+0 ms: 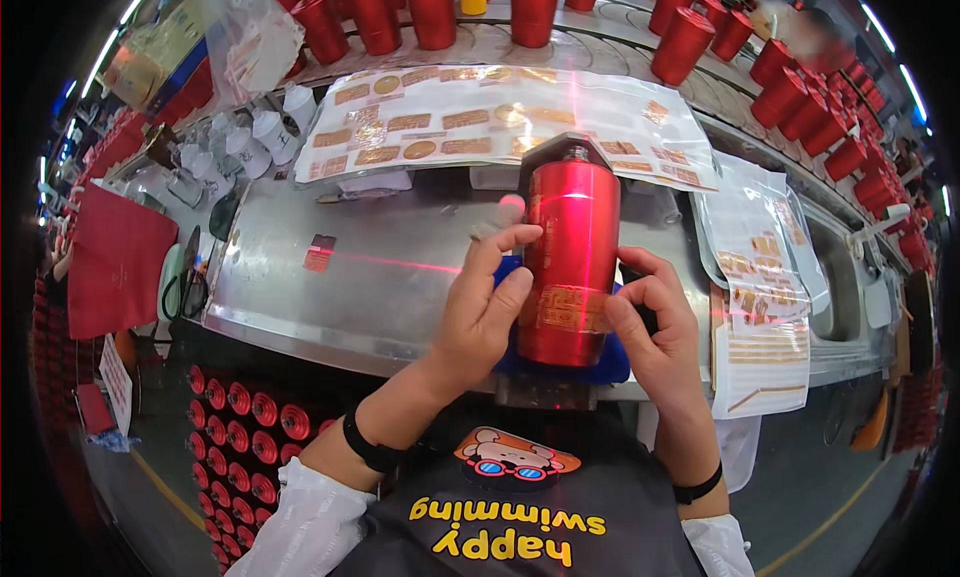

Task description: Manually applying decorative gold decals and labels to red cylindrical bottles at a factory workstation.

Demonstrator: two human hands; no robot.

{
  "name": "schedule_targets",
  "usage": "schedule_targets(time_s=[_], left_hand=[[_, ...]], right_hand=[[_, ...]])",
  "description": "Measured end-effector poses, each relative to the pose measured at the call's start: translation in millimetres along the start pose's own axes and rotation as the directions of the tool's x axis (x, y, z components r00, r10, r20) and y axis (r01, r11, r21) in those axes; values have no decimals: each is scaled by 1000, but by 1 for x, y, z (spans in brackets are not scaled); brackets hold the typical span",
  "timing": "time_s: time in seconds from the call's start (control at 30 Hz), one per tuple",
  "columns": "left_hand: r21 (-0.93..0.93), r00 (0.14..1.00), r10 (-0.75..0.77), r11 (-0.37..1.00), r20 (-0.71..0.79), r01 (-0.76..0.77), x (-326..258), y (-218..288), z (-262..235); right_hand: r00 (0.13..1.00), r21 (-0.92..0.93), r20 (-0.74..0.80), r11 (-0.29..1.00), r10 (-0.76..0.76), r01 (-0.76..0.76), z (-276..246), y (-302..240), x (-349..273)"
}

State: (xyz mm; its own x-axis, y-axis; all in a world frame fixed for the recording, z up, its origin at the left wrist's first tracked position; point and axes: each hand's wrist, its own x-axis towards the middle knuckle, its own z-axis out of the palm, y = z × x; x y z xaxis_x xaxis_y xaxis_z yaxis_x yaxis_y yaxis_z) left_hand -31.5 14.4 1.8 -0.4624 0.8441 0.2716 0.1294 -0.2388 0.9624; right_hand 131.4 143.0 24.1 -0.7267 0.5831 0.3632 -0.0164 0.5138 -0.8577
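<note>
Red tumbler (568, 262) lies clasped between left hand (483, 312) and right hand (655, 327).

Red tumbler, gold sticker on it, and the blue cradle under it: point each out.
red tumbler (570, 227), head view, upper body
gold sticker (572, 309), head view, its middle
blue cradle (610, 365), head view, lower right corner

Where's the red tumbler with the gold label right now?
In the head view, the red tumbler lies at centre on a blue cradle at the steel table's near edge, between the left hand and right hand.
</note>
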Motion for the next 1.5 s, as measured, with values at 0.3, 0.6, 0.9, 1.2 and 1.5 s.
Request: schedule_targets(time_s=[0.3, 0.6, 0.9, 1.2, 1.5], left_hand=[[-34, 995, 64, 997, -72, -67, -7, -14, 13], [-6, 992, 77, 997, -99, -78, -5, -15, 14], [124, 993, 74, 990, -92, -62, -5, -13, 19], [86, 995, 52, 995, -81, -45, -5, -13, 22], [99, 998, 39, 994, -57, -33, -4, -16, 20]], right_hand=[[999, 21, -16, 999, 33, -33, 1, -3, 1], [1000, 9, -17, 1000, 8, -8, 4, 5, 1], [998, 72, -32, 996, 49, -46, 7, 9, 0], [994, 141, 1, 984, 111, -110, 2, 13, -3], [989, 80, 12, 986, 147, -148, -3, 11, -4]])
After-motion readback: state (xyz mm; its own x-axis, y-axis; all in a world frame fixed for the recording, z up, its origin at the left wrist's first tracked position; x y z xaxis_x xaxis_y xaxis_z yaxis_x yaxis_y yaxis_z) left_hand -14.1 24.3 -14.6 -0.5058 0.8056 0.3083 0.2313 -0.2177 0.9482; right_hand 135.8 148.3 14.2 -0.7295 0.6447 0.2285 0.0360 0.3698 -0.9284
